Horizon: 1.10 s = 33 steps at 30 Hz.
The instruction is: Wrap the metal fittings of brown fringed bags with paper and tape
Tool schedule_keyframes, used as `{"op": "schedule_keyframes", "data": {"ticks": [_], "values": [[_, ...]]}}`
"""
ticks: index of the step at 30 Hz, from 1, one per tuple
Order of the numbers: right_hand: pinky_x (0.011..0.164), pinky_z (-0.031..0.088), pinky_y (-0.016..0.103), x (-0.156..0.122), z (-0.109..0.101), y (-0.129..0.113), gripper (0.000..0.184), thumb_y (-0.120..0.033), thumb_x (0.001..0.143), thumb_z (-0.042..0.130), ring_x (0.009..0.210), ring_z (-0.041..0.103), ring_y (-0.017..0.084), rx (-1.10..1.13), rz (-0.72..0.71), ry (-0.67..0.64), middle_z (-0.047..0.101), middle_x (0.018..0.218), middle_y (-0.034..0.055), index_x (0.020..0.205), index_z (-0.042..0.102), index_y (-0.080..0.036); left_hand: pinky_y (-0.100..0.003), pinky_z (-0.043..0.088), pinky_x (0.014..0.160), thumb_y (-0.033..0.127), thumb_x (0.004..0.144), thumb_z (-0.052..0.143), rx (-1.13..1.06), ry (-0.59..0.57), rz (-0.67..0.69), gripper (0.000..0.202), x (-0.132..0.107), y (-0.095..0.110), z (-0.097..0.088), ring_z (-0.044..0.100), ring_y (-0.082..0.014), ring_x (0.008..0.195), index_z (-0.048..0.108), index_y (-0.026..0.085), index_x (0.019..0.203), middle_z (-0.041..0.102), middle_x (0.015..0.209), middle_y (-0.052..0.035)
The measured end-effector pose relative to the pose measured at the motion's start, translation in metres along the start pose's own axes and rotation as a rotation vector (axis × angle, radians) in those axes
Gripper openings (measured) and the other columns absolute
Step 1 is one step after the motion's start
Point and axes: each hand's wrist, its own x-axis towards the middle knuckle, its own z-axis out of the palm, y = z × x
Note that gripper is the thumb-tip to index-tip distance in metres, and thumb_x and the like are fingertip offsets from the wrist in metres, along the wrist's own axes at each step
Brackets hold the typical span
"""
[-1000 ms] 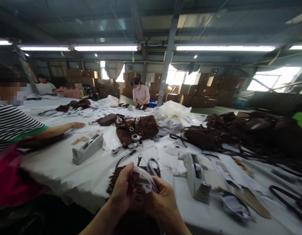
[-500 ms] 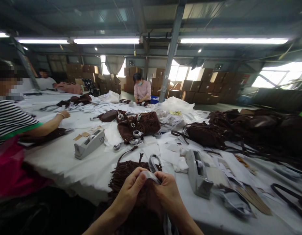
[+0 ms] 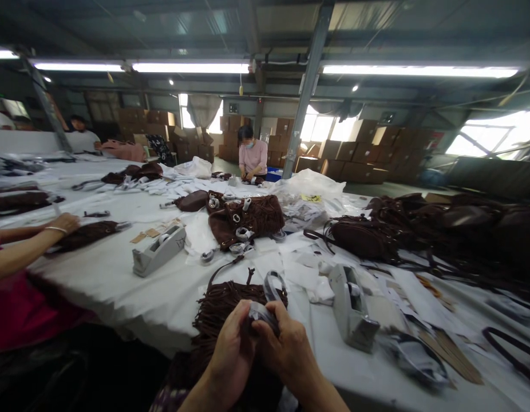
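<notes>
A dark brown fringed bag [image 3: 217,306] lies at the table's front edge, right before me. Over its near part, my left hand [image 3: 233,346] and my right hand [image 3: 286,340] are closed around a whitish wrapped strap [image 3: 262,313], which curls between thumbs and fingers. Behind the right hand, a loop of wrapped strap [image 3: 273,281] rises from the bag. What the wrapping is made of, plastic or thin paper, I cannot tell. The palms hide the lower part of the strap.
Grey tape dispensers stand left [image 3: 159,252] and right [image 3: 353,309] of the bag. Another brown fringed bag [image 3: 248,220] with wrapped fittings lies beyond. Brown bags [image 3: 454,229] are heaped at right. At left, a co-worker's hand [image 3: 65,223] touches a brown piece; another person [image 3: 252,157] works opposite.
My hands have come closer together, and the strip stretched between them is now curled up in the fingers. The left co-worker has moved back left, the hand now over a brown piece.
</notes>
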Motion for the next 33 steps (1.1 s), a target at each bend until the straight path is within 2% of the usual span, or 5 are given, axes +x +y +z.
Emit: {"op": "schedule_keyframes", "data": {"ticks": [6,13,20,27,33], "values": [[0.055,0.04,0.023,0.003,-0.014,-0.001,0.014,-0.034,0.085,0.056,0.061,0.06,0.016,-0.062,0.052,-0.217,0.065,0.07,-0.0003,0.086,0.053,-0.02,-0.02,0.044,0.066,0.038,0.077,0.065,0.292,-0.134,-0.021,0.025,0.005,0.011,-0.02,0.052,-0.0094,0.068,0.057,0.018,0.09,0.054,0.076,0.0026],[0.061,0.043,0.024,0.005,-0.003,0.0,0.02,-0.026,0.089,0.047,0.076,0.067,0.021,-0.083,0.012,-0.381,0.071,0.081,0.0084,0.094,0.064,-0.016,-0.021,0.035,0.055,0.051,0.08,0.058,1.112,-0.412,-0.005,0.036,0.019,0.038,-0.014,0.046,-0.0105,0.06,0.058,0.015,0.077,0.054,0.068,0.0007],[0.057,0.043,0.027,0.006,-0.003,-0.002,0.027,-0.042,0.087,0.051,0.065,0.064,0.022,-0.05,0.084,-0.169,0.069,0.074,0.0055,0.091,0.06,-0.018,-0.016,0.034,0.049,0.047,0.074,0.068,0.55,-0.137,0.221,0.035,0.016,0.028,0.003,0.043,-0.0058,0.05,0.052,0.019,0.085,0.048,0.062,0.0067],[0.057,0.043,0.025,-0.012,0.02,-0.011,0.03,-0.046,0.095,0.036,0.062,0.064,0.018,0.134,0.108,0.03,0.066,0.074,0.0027,0.099,0.051,-0.02,-0.015,0.042,0.054,0.042,0.063,0.08,0.15,0.069,0.182,0.044,0.015,0.01,-0.002,0.049,-0.0051,0.055,0.054,0.02,0.091,0.051,0.069,0.0069],[0.047,0.033,0.025,-0.013,0.011,-0.005,0.025,-0.04,0.095,0.038,0.054,0.064,0.022,-0.274,0.013,-0.164,0.065,0.061,0.0037,0.09,0.051,-0.019,-0.018,0.032,0.045,0.061,0.077,0.057,0.562,-0.195,0.01,0.047,0.016,0.028,-0.016,0.039,-0.0069,0.046,0.057,0.018,0.098,0.043,0.056,0.0075]]}}
